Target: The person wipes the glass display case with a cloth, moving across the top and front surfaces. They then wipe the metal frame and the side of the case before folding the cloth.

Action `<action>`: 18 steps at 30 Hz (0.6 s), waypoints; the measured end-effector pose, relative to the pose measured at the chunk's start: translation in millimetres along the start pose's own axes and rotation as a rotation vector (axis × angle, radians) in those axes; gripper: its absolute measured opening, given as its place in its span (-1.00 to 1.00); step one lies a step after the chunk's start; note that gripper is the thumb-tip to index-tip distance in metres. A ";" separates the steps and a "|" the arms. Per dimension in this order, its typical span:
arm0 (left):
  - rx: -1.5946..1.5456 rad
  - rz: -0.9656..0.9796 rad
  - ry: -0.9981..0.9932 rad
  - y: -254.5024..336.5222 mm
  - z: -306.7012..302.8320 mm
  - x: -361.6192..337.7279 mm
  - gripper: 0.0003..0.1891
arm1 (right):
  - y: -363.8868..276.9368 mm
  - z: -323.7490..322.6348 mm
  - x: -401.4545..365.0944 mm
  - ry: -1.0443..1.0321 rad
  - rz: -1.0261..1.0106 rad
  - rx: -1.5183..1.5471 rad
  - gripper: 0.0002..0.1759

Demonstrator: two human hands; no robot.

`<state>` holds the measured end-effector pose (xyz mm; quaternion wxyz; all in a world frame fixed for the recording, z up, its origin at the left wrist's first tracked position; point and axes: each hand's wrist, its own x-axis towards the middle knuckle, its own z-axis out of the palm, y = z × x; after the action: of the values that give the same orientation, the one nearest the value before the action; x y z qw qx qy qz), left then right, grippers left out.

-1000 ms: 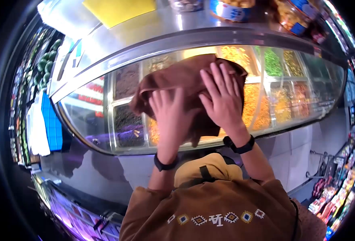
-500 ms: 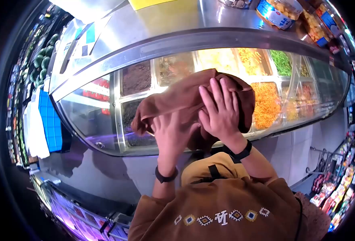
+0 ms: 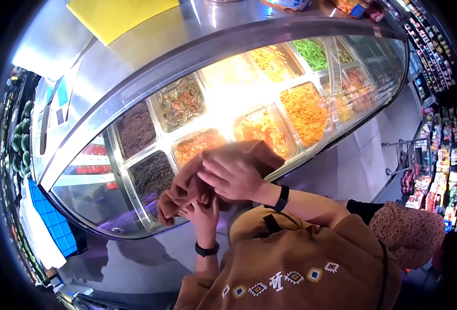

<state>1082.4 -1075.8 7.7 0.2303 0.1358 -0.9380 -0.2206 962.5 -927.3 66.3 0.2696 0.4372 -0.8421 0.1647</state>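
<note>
Deli case (image 3: 151, 72), brown cloth (image 3: 179, 187) under right hand (image 3: 232, 176), left hand (image 3: 202, 213) beneath it

A: Site type?
B: Food shop. Curved glass case (image 3: 91, 170), lit trays (image 3: 303, 106) of loose food inside.
A: Other signs?
B: Packed shelves (image 3: 445, 170) on the right, green produce (image 3: 19, 139) on the left, cart (image 3: 401, 160) near the shelves.
</note>
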 end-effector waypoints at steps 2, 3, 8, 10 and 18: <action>0.030 -0.003 0.009 1.2 15.3 -22.0 -0.24 | 3.1 8.7 -26.0 -0.047 -0.153 -0.092 -0.46; -0.003 0.005 -0.002 -6.2 30.3 -41.6 -0.28 | 6.4 11.7 -39.6 -0.076 -0.227 -0.130 -0.44; -0.214 -0.104 -0.097 -8.9 79.7 -94.1 -0.51 | 37.5 14.5 -114.9 -0.188 -0.400 -0.196 -0.38; -0.236 -0.124 -0.052 22.5 77.5 -84.4 -0.46 | 46.1 7.2 -118.4 -0.168 -0.361 -0.107 -0.38; -0.003 0.038 0.246 157.6 63.8 40.0 -0.53 | 132.4 -77.3 -27.3 0.030 0.024 0.258 -0.46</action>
<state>992.5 -931.2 46.8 0.3482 0.1437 -0.9046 -0.1995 890.1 -795.4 106.3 0.2217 0.4554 -0.8151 0.2812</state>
